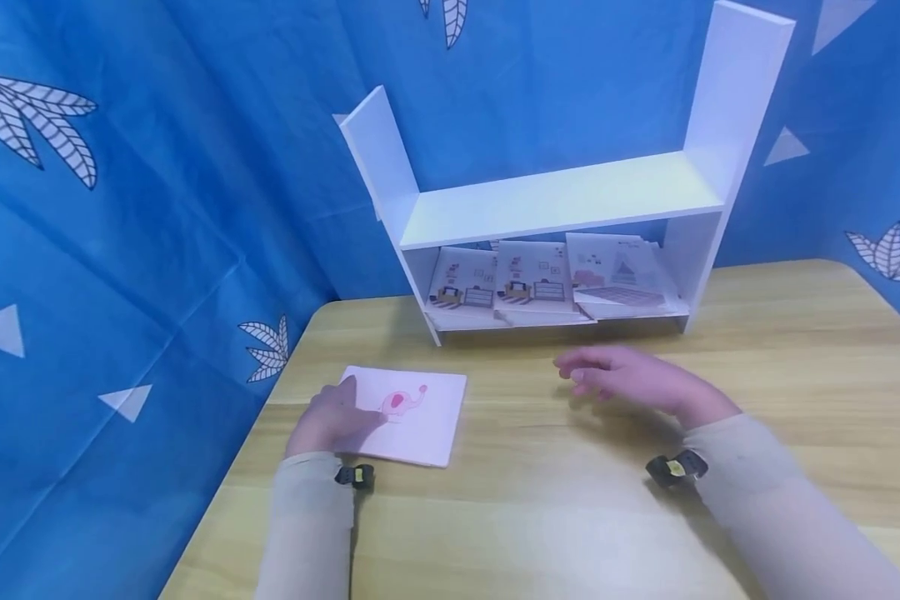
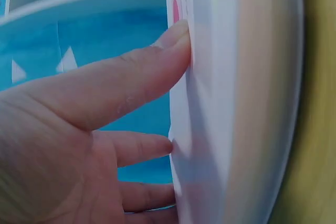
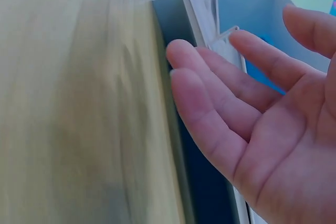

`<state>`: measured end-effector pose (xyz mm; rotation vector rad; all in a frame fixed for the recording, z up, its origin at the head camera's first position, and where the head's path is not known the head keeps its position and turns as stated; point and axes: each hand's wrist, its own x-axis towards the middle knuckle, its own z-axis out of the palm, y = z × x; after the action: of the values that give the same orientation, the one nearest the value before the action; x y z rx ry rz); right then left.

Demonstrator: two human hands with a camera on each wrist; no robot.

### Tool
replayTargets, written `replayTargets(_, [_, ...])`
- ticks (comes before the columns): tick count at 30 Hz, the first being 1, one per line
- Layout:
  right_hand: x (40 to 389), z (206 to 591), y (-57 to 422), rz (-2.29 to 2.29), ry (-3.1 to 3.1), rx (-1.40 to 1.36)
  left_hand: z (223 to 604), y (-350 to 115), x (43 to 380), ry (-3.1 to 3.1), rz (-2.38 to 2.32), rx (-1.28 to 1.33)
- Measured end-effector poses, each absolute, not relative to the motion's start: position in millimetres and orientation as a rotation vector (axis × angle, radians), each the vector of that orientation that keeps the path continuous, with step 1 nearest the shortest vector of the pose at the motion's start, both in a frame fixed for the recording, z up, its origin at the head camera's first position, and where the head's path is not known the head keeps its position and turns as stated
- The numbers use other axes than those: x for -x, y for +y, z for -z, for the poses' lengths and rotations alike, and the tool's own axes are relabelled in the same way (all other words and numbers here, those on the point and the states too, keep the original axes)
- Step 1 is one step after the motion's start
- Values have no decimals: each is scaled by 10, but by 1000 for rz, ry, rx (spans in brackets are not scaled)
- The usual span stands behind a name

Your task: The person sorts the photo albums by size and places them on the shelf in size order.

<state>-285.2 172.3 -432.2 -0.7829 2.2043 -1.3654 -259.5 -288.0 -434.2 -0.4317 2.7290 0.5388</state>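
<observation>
A white booklet (image 1: 427, 425) with a pink elephant on its cover lies flat at the left of the table. My left hand (image 1: 333, 417) rests on its left part. In the left wrist view the thumb (image 2: 136, 77) presses on the cover of the booklet (image 2: 205, 124), and straight fingertips touch it lower down. My right hand (image 1: 633, 379) is above the table in front of the shelf, holding nothing. Its fingers (image 3: 205, 108) are loosely bent and apart in the right wrist view.
A white two-level shelf (image 1: 562, 200) stands at the back of the table. Several illustrated booklets (image 1: 536, 279) lean side by side in its lower level. Blue patterned cloth (image 1: 195, 208) hangs behind and at the left. The wooden tabletop (image 1: 510, 500) extends in front of the shelf.
</observation>
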Motion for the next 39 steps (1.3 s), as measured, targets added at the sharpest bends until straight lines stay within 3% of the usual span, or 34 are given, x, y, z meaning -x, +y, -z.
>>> replayTargets(10, [2754, 4416, 1515, 1429, 2030, 609, 4281, -2360, 2551, 2789, -603, 259])
replayTargets(22, [2849, 4468, 1615, 1716, 1925, 415, 4447, -2127, 2702, 2649, -1154, 293])
replayTargets(29, [2883, 4564, 1593, 1860, 1812, 361, 4677, -2100, 2740, 2445, -1598, 147])
replayTargets(39, [2839, 4532, 1593, 1433, 2379, 296, 4623, -1653, 2602, 2101, -1855, -115])
